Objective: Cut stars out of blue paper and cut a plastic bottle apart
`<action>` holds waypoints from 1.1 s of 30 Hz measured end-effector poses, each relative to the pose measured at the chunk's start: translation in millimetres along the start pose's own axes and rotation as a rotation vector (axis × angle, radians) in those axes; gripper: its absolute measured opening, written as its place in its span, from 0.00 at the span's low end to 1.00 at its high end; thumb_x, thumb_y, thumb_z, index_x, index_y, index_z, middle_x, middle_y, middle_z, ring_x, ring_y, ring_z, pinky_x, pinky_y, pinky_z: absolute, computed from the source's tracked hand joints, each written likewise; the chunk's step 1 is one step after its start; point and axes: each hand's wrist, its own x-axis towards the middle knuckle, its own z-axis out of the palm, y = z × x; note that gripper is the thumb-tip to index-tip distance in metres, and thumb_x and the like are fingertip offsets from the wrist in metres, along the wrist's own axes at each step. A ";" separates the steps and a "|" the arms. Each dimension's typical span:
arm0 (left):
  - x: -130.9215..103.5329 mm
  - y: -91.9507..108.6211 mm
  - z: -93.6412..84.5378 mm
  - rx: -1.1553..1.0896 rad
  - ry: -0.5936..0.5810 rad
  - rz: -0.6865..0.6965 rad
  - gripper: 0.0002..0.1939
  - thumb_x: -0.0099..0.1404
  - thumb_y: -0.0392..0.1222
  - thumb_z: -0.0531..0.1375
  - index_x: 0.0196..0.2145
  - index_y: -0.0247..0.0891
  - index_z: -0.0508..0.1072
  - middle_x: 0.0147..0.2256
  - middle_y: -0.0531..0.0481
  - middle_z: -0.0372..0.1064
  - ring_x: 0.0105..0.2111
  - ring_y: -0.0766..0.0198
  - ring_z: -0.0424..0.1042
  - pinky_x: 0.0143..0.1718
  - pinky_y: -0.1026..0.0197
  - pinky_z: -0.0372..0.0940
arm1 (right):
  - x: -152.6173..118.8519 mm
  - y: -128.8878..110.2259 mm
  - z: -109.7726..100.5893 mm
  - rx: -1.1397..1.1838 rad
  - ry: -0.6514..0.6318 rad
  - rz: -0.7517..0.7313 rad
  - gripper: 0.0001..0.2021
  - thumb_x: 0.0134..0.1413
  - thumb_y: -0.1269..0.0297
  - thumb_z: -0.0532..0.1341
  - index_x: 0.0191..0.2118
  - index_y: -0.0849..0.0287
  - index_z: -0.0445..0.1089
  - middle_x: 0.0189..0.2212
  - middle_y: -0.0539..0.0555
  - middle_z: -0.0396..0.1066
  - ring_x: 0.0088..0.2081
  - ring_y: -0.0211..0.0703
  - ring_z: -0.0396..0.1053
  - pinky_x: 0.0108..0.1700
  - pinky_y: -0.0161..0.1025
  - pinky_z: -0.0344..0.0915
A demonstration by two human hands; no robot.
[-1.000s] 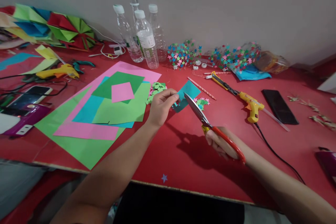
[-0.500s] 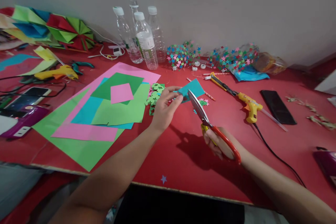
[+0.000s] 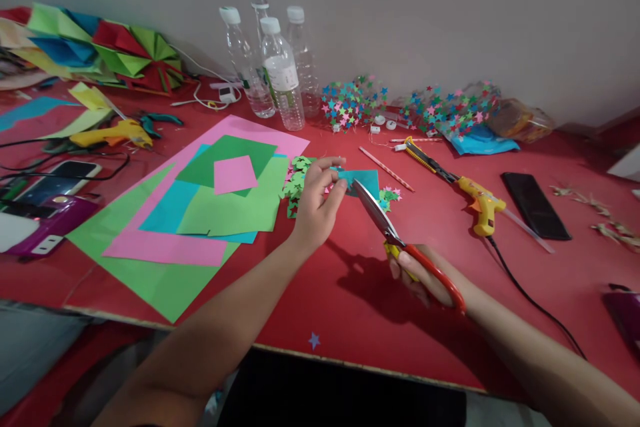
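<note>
A small blue piece of paper (image 3: 369, 181) is pinched between the thumb and fingers of my left hand (image 3: 317, 203), with the index finger lifted off it. My right hand (image 3: 417, 273) grips a pair of scissors (image 3: 383, 217) with red and yellow handles. Their blades look closed, and the tips overlap the paper in view; whether they touch it I cannot tell. Beside my left hand lies a heap of green paper offcuts with star-shaped holes (image 3: 296, 183). Small green and pink paper stars (image 3: 391, 197) lie just past the blue paper.
Coloured paper sheets (image 3: 165, 247) overlap on the red table (image 3: 350, 320) at left. Plastic bottles (image 3: 285, 80) stand by the wall. A yellow glue gun (image 3: 483, 203), a cutter (image 3: 425, 157) and a black phone (image 3: 535, 205) lie at right. One loose star (image 3: 314, 340) is near the front edge.
The blue paper has turned and dropped lower, its upper edge now nearly level. My left index finger has lifted. The scissors stay held in my right hand, nearly unmoved.
</note>
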 end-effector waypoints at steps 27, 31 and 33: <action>9.5 -3.4 -9.4 -0.110 -0.125 -0.018 0.10 0.64 0.37 0.56 0.25 0.40 0.70 0.50 0.47 0.69 0.52 0.57 0.67 0.56 0.48 0.61 | -0.9 -2.1 -2.3 -0.041 -0.018 -0.010 0.30 0.58 0.32 0.50 0.30 0.59 0.64 0.13 0.43 0.57 0.13 0.31 0.56 0.18 0.31 0.54; 9.7 -5.3 -8.9 -0.116 -0.128 -0.024 0.09 0.64 0.37 0.56 0.25 0.41 0.70 0.50 0.47 0.70 0.52 0.56 0.68 0.56 0.47 0.63 | -0.6 -1.5 -1.6 -0.024 -0.025 -0.020 0.29 0.59 0.33 0.50 0.30 0.59 0.63 0.12 0.43 0.57 0.12 0.31 0.56 0.17 0.31 0.54; 9.8 -5.4 -8.8 -0.117 -0.131 -0.021 0.09 0.64 0.37 0.56 0.25 0.41 0.70 0.50 0.47 0.71 0.52 0.56 0.68 0.56 0.47 0.63 | -0.1 -1.6 -1.5 -0.011 -0.023 0.004 0.29 0.59 0.33 0.49 0.30 0.58 0.63 0.12 0.43 0.57 0.12 0.31 0.56 0.17 0.31 0.54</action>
